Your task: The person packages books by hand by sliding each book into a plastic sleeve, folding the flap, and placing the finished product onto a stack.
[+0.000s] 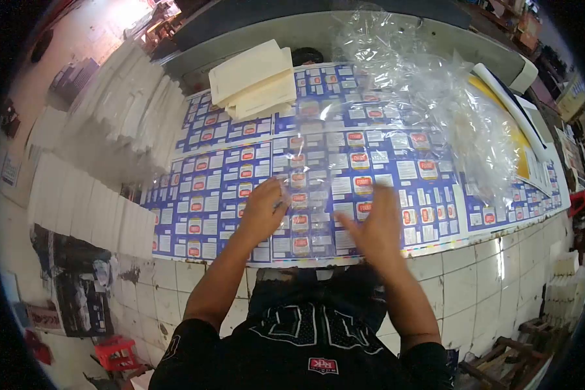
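Observation:
A clear plastic bag (315,166) lies flat over the printed blue sheets (227,170), stretching from the table's front edge towards the back. At its left edge my left hand (263,209) is closed, with thumb and fingertips pinched on the film. On the other side my right hand (378,227) hovers just over the sheets, thumb apart from the fingers and slightly blurred. Nothing shows in its grasp. Small red labels and white text boxes repeat across the sheets, visible through the bag.
Tall stacks of white paper (120,123) line the left side. Cream folded papers (252,78) lie at the back. A heap of crumpled clear plastic bags (458,104) covers the back right, beside a yellow sheet (507,117) and a white roll. A red stool (116,352) stands on the floor.

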Available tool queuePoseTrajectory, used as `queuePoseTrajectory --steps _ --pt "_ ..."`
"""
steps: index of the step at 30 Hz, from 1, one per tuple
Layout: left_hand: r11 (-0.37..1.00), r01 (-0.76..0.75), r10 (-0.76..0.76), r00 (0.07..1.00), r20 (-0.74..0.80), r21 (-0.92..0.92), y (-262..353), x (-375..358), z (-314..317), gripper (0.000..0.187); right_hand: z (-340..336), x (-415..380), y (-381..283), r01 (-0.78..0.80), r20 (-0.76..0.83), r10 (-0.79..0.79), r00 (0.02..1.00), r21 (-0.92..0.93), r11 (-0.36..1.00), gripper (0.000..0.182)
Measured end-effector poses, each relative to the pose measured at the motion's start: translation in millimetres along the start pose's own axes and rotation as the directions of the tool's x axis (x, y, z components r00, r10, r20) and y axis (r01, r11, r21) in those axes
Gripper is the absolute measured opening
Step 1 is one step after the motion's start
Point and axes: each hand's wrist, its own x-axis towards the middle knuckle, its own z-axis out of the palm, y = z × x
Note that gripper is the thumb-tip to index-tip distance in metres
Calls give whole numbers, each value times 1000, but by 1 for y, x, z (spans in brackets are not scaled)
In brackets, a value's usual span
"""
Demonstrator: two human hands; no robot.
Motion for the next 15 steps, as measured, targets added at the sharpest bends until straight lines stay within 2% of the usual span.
queuePoseTrajectory --steps 1,2,3,4,5,6,7,8,9,10,11,12,14,15 --pt "996 -91 93 990 -103 20 -7 -1 4 21 -6 16 12 -20 -93 8 996 -133 991 93" --pt "996 -91 92 990 -106 17 1 0 1 21 -10 32 23 -18 -92 5 996 -136 991 93" --pt "936 136 -146 989 -8 -326 12 0 -8 19 -12 47 32 -232 200 179 963 280 932 99" --pt "718 357 -331 930 158 -598 18 0 -14 17 -11 55 36 -498 514 193 836 562 660 105" --pt "725 353 -332 932 149 -591 21 -1 -14 17 -3 50 29 -516 566 153 810 566 643 111" --pt "806 348 -365 929 61 -480 25 -3 -12 15 11 38 24 -365 523 71 849 485 795 110" --pt "866 347 -384 923 -33 -360 27 -2 -11 15 28 22 10 -249 438 1 899 509 824 104" --pt "860 368 -407 912 -41 -354 28 -6 -10 15 43 9 -1 -136 370 -80 925 522 842 99" --pt "821 364 -447 889 -100 -440 31 -11 -7 15 47 5 0 -151 385 -76 920 526 837 99" --pt "781 342 -484 861 -159 -523 34 -13 -9 17 48 9 2 -350 508 50 860 517 781 91" --pt "640 460 -639 763 -95 -616 36 -13 -20 19 48 16 5 -529 619 158 769 478 701 83" --pt "638 460 -644 758 -100 -617 29 -16 -30 19 44 22 9 -526 623 151 768 478 704 83" --pt "548 477 -670 742 -20 -687 11 -30 -48 20 30 22 8 -481 472 252 845 464 744 68" --pt "503 426 -667 745 -24 -752 -4 -33 -44 20 26 13 -4 -356 287 244 926 448 820 62"
